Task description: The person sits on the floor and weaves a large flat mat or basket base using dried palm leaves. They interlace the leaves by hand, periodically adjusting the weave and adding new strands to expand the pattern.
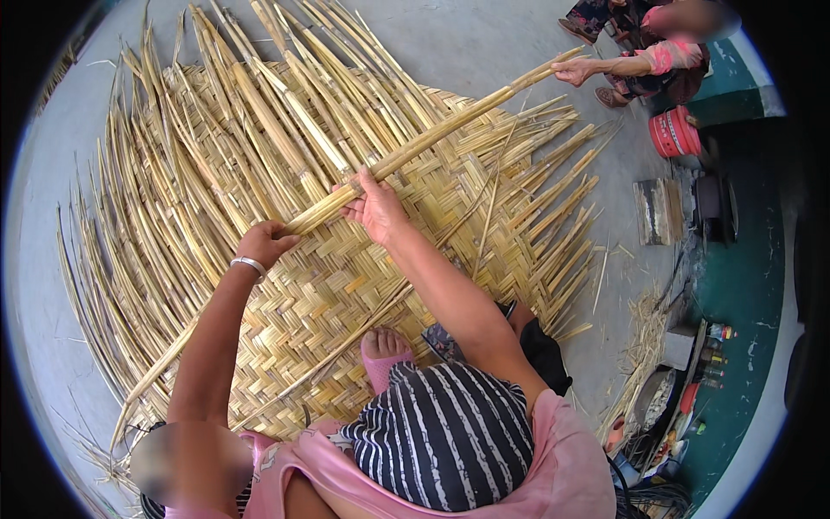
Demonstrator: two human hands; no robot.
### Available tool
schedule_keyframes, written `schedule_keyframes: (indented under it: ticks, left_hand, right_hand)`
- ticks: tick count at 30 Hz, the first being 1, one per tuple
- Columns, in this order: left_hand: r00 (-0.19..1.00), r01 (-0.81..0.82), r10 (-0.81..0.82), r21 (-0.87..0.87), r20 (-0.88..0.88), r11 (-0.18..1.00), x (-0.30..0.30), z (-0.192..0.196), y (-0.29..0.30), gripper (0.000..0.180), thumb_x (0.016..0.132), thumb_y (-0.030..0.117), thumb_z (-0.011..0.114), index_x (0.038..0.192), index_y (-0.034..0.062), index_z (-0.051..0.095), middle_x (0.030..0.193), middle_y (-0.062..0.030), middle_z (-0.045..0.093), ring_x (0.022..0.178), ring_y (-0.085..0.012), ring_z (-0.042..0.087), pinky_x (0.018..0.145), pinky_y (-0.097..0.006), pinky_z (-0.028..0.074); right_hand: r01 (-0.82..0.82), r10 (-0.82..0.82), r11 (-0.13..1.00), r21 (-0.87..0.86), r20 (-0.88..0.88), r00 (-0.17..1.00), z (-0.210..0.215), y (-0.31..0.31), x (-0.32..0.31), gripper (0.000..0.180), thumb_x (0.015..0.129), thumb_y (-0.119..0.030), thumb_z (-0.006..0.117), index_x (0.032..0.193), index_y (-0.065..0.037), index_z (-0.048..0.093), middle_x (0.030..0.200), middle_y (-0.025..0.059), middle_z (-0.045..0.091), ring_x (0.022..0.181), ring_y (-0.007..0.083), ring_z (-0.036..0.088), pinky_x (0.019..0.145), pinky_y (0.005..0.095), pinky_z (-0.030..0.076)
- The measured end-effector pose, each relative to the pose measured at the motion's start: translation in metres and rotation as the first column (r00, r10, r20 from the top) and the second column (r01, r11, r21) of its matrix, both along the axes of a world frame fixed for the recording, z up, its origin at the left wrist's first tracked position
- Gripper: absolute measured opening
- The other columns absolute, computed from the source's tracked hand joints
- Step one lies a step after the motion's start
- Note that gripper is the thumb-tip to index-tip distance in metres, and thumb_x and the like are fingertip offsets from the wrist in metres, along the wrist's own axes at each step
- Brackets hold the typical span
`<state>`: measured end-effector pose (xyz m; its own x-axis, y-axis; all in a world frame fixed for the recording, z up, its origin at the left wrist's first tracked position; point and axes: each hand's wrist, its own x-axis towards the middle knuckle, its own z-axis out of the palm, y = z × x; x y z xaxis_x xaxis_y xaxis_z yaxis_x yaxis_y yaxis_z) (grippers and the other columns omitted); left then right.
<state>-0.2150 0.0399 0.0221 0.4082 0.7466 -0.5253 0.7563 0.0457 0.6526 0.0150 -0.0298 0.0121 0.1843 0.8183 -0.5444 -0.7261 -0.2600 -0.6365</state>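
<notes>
A long, pale yellow reed strip (441, 131) stretches diagonally above a half-woven reed mat (294, 313). My left hand (264, 245), with a silver bangle at its wrist, is closed around the strip's near end. Further along, my right hand (378, 208) holds the same strip with the thumb on top and the fingers beneath. Another person's hand (572, 71) grips the far end at the upper right. Loose unwoven reeds (259, 121) fan out from the mat's far and left sides, some lying under the held strip.
My foot in a pink sandal (386, 368) rests on the mat's near edge. To the right stand a red bucket (674, 134), a wooden block (657, 212) and a pile of straw scraps (635, 346). Small bottles (713, 356) line a green-painted wall. The other person sits at the upper right.
</notes>
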Motion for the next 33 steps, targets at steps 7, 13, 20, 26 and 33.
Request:
schedule_keyframes:
  ticks: [7, 13, 20, 26, 33]
  left_hand:
    - [0.992, 0.035, -0.037, -0.014, -0.118, 0.999, 0.001, -0.008, 0.008, 0.036, 0.075, 0.036, 0.074, 0.083, 0.002, 0.067, 0.07, -0.0087, 0.063, 0.066, -0.0188, 0.058, 0.065, -0.033, 0.046]
    - [0.985, 0.084, -0.064, 0.125, -0.159, 0.989, -0.007, -0.02, 0.007, 0.049, 0.072, 0.049, 0.071, 0.087, 0.0023, 0.069, 0.078, -0.0135, 0.066, 0.072, -0.0244, 0.063, 0.069, -0.036, 0.049]
    - [0.977, -0.156, 0.175, 0.152, -0.12, 0.976, 0.003, -0.002, -0.01, 0.043, 0.071, 0.048, 0.073, 0.078, 0.0061, 0.068, 0.077, -0.0122, 0.064, 0.071, -0.0237, 0.061, 0.066, -0.035, 0.048]
    - [0.935, -0.342, 0.351, 0.395, 0.053, 0.852, 0.003, -0.006, -0.03, 0.037, 0.073, 0.043, 0.072, 0.072, 0.0059, 0.067, 0.071, -0.0125, 0.063, 0.061, -0.027, 0.06, 0.06, -0.037, 0.049]
    - [0.802, -0.585, 0.582, 0.375, 0.135, 0.719, 0.012, -0.006, -0.035, 0.034, 0.075, 0.039, 0.071, 0.072, 0.0057, 0.067, 0.062, -0.0136, 0.062, 0.055, -0.0279, 0.06, 0.055, -0.036, 0.048]
  right_hand:
    - [-0.028, 0.027, 0.997, 0.078, 0.014, 1.0, 0.017, -0.008, 0.034, 0.028, 0.087, -0.021, 0.062, 0.107, -0.003, 0.057, 0.1, 0.0154, 0.065, 0.085, 0.0201, 0.063, 0.075, 0.0342, 0.055]
    - [0.057, -0.038, 0.995, -0.082, 0.225, 0.974, 0.003, 0.012, 0.028, 0.029, 0.086, -0.019, 0.064, 0.106, 0.0, 0.054, 0.101, 0.0155, 0.064, 0.083, 0.0208, 0.064, 0.071, 0.035, 0.054]
    - [-0.062, 0.05, 0.993, 0.096, 0.126, 0.991, 0.004, 0.042, 0.034, 0.022, 0.09, -0.017, 0.058, 0.103, 0.0, 0.052, 0.097, 0.0176, 0.065, 0.087, 0.0213, 0.063, 0.075, 0.0342, 0.053]
    - [-0.371, 0.351, 0.927, 0.053, 0.223, 0.909, 0.02, 0.066, 0.001, 0.031, 0.094, -0.023, 0.051, 0.112, 0.002, 0.05, 0.104, 0.0169, 0.061, 0.093, 0.0229, 0.062, 0.087, 0.0334, 0.052]
    - [-0.74, 0.635, 0.657, -0.147, 0.637, 0.437, 0.026, 0.072, -0.036, 0.039, 0.095, -0.023, 0.047, 0.124, 0.003, 0.047, 0.117, 0.0144, 0.057, 0.107, 0.0195, 0.058, 0.091, 0.0312, 0.047]
